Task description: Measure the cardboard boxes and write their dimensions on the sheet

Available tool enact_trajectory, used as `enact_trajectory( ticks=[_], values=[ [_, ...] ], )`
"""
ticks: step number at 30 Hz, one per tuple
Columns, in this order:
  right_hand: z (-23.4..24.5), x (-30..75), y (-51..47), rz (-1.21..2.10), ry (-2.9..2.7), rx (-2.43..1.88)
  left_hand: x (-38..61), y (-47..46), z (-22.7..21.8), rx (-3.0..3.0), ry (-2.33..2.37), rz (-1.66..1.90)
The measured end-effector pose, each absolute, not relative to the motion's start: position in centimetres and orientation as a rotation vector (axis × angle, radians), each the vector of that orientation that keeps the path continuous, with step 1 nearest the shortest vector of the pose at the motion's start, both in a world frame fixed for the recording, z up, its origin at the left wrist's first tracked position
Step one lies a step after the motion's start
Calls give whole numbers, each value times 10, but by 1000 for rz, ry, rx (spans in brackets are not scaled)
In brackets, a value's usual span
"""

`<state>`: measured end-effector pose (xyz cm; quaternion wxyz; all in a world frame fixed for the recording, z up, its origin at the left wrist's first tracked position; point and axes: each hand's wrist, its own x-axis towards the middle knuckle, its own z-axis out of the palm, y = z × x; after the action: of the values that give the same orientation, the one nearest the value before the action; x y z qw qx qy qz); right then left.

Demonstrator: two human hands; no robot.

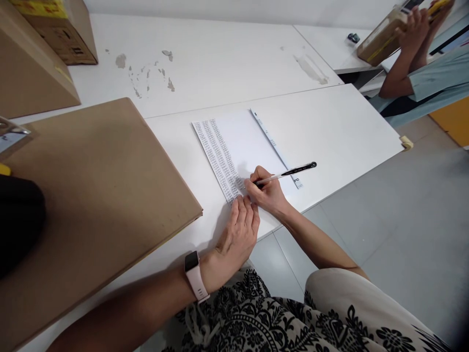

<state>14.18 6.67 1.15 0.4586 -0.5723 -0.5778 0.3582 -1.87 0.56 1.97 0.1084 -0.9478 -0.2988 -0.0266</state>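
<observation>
A white sheet of paper point(242, 142) printed with columns of small text lies on the white table point(330, 127). My right hand point(267, 190) is closed round a black and white pen point(289, 172), its tip on the lower end of the printed columns. My left hand point(236, 239) lies flat with fingers stretched out, pressing the near edge of the sheet just beside the pen tip. A pale smartwatch point(194, 274) is on my left wrist.
A large brown cardboard sheet point(95, 190) covers the table's left part. Cardboard boxes point(54, 29) stand at the far left. At the far right another person's hands point(417, 29) hold a box point(381, 36) over a second table. Grey floor lies to the right.
</observation>
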Motion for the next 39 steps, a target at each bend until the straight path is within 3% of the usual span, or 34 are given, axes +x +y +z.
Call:
enact_trajectory(
  ticks=[39],
  values=[
    [10,144,67,846,-1404,-1416,-20,6,25,-2788,-860,-42]
  ],
)
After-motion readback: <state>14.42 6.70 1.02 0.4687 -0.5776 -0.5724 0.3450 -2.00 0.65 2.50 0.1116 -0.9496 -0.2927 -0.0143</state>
